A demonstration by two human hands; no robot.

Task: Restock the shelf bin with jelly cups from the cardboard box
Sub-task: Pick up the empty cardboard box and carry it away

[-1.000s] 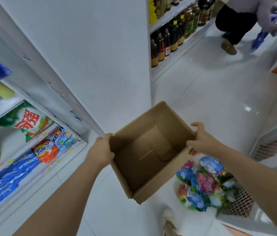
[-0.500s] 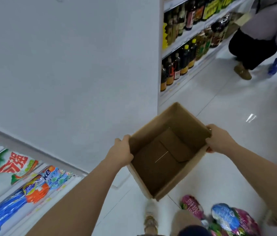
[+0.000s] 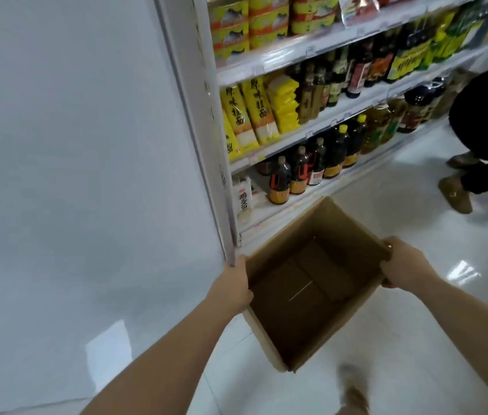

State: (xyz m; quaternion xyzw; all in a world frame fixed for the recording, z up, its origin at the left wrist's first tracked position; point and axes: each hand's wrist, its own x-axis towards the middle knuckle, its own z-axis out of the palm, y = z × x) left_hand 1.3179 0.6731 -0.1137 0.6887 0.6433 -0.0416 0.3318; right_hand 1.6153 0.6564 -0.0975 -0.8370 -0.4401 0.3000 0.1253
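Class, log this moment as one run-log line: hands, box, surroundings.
cardboard box: empty, held above floor | left hand: grips its rim | right hand: grips opposite rim | ahead: shelved dark bottles

Dark bottles (image 3: 280, 184) and yellow noodle packets (image 3: 256, 115) fill shelves (image 3: 296, 53) near a person's legs (image 3: 482, 121).

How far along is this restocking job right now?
Done, apparently: the cardboard box looks empty, showing only its bare bottom flaps. In hand: the left hand and right hand grip its opposite rims, holding it beside shelves of dark bottles. Left: the bin and jelly cups are out of view, so the fill cannot be confirmed.
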